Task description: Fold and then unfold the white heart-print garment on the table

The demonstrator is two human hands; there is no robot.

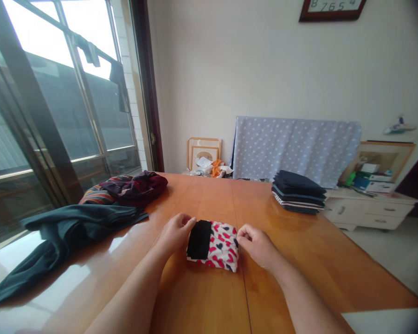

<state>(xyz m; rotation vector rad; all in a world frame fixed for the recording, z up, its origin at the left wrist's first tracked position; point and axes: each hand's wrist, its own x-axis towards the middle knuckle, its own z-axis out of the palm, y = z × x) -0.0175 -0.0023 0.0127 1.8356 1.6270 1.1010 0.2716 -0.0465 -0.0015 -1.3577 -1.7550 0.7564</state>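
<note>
A small folded garment (213,246) in white with red and navy hearts lies on the wooden table, with a black band (199,240) across its left part. It looks like a pair of printed shorts. My left hand (176,233) has its curled fingers on the garment's upper left corner, at the band. My right hand (258,246) grips the garment's right edge with bunched fingertips.
The orange wooden table (202,297) holds a crumpled dark green garment (76,227) and a striped and purple clothing heap (132,188) at left. A stack of folded dark garments (298,192) stands at right. A glass door (73,106) lies beyond the left side.
</note>
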